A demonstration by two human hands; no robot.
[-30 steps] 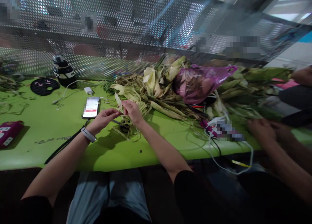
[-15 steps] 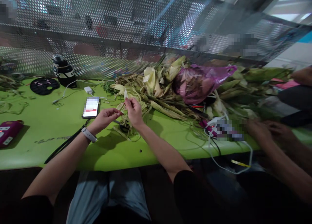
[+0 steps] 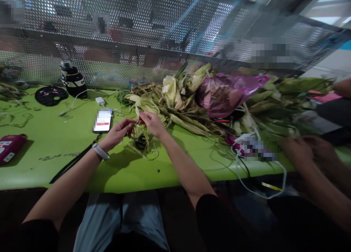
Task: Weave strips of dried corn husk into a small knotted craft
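My left hand [image 3: 120, 132], with a pale watch band on its wrist, is closed in a pinch on a thin strip of corn husk. From the other side my right hand [image 3: 152, 123] pinches the pale husk strip [image 3: 137, 112], whose tip sticks up above the fingers. The two hands almost meet over the green table [image 3: 128, 175]. Below them lie loose shredded husk strips [image 3: 148, 149] and a small dark round thing [image 3: 140, 142], partly covered. Just behind my hands begins a heap of dried corn husks [image 3: 171, 91].
A phone [image 3: 102, 120] with a cable and strap lies left of my hands, a black bottle [image 3: 73, 80] behind it. A purple plastic bag [image 3: 219, 94] rests on the husks. At right are a power strip with cords [image 3: 240, 146] and another person's hands [image 3: 301, 149].
My right hand has tilted over to the left and dropped slightly, bringing the husk tip with it. My left hand's fingers have curled and shifted a little left.
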